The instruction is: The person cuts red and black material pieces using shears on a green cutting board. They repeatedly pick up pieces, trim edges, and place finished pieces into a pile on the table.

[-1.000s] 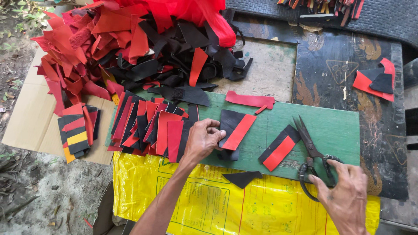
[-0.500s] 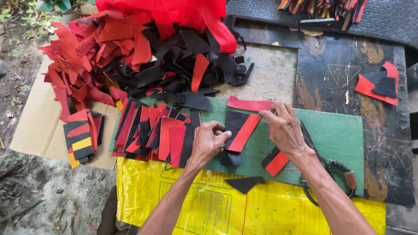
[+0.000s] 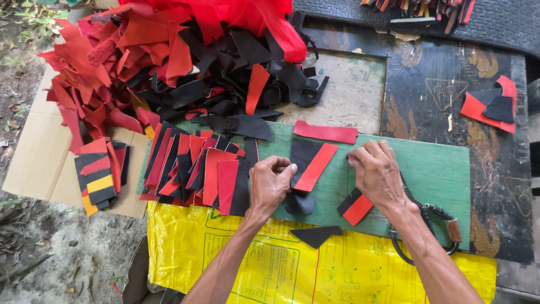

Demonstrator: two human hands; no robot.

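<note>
green board (image 3: 439, 169): right hand (image 3: 378, 174) now nearer black-red piece (image 3: 313, 163)

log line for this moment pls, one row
left hand: pinching edge of black-and-red piece | right hand: resting on green board, empty | scissors: lying under right wrist
</note>
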